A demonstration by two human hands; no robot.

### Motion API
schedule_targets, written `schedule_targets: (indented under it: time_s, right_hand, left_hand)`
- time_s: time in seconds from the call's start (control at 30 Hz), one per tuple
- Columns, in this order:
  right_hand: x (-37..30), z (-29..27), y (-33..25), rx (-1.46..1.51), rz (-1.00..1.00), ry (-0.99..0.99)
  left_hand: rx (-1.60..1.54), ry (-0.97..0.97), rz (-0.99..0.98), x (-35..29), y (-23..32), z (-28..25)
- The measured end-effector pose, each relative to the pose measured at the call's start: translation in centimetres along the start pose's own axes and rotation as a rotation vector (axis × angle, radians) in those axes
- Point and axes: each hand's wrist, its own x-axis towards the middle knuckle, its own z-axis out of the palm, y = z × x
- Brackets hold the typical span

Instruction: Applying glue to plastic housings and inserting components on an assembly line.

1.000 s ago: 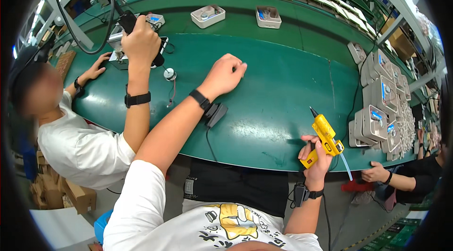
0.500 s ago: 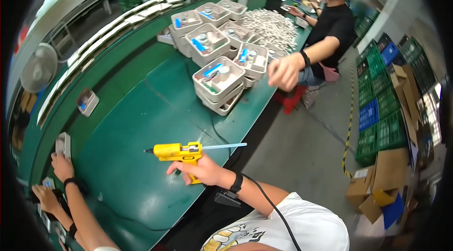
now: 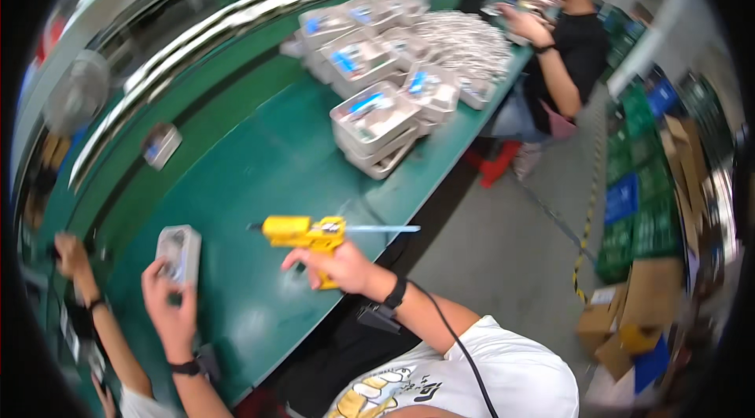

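Note:
My right hand (image 3: 334,267) is wrapped round the handle of a yellow glue gun (image 3: 295,231). Its dark nozzle points left, and a long pale glue stick (image 3: 383,228) juts from the back. At the left, my left hand (image 3: 171,309) grips the near end of a white plastic housing (image 3: 182,251), held over the green table. Small parts inside it are too blurred to name, and the fingers partly cover it. The glue gun is to the right of the housing, apart from it.
Stacked white housings (image 3: 377,115) with blue parts stand beyond, before a heap of white pieces (image 3: 464,40). Another housing (image 3: 162,146) lies on the far-left belt. A co-worker's hand (image 3: 72,254) reaches in at left; another person (image 3: 578,56) sits at far right. A black cable trails from my right wrist.
My left hand has brought the white housing from the belt rightward over the table. The glue gun stays in my right hand. The far co-worker's outstretched arm has drawn back.

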Motion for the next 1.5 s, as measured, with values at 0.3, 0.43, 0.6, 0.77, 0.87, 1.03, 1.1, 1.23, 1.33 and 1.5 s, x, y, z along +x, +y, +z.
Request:
schedule_targets:
  time_s: [0.3, 0.43, 0.6, 0.77, 0.87, 1.03, 1.1, 1.23, 1.33, 1.5]
  right_hand:
    - [-0.2, -0.5, -1.4, -0.091, -0.119, 0.122]
    - [-0.1, 0.0, -0.6, -0.071, -0.101, 0.093]
    - [-0.4, 0.0, -0.5, -0.091, -0.105, 0.115]
    - [-0.2, 0.3, -1.0, -0.083, -0.096, 0.141]
    - [-0.2, 0.4, -1.2, -0.083, -0.096, 0.152]
    - [0.2, 1.1, -1.1, -0.108, -0.091, 0.154]
    - [0.2, 1.2, -1.0, -0.109, -0.086, 0.143]
    - [-0.2, 0.9, -1.0, -0.124, -0.105, 0.173]
    - [-0.6, 0.7, -1.1, -0.145, -0.111, 0.187]
    - [-0.9, 1.7, -1.3, -0.154, -0.099, 0.271]
  left_hand:
    - [0.082, -0.052, -0.023, -2.5, 7.9, 1.4]
    - [0.142, -0.027, 0.028, -2.3, 5.8, 1.1]
    - [-0.057, -0.203, -0.008, -1.3, 4.6, 1.8]
    - [0.008, -0.321, 0.054, 0.0, 4.2, 1.5]
    - [0.013, -0.352, 0.001, 0.3, 4.9, 1.3]
    - [0.090, -0.454, -0.019, 1.1, 4.9, 0.7]
    - [0.103, -0.437, -0.032, 0.8, 5.1, 0.9]
    - [0.172, -0.445, -0.060, 0.1, 6.2, 1.7]
    - [0.250, -0.524, -0.090, -0.4, 6.3, 1.9]
    - [-0.129, -0.296, 0.027, -0.8, 3.8, 2.8]
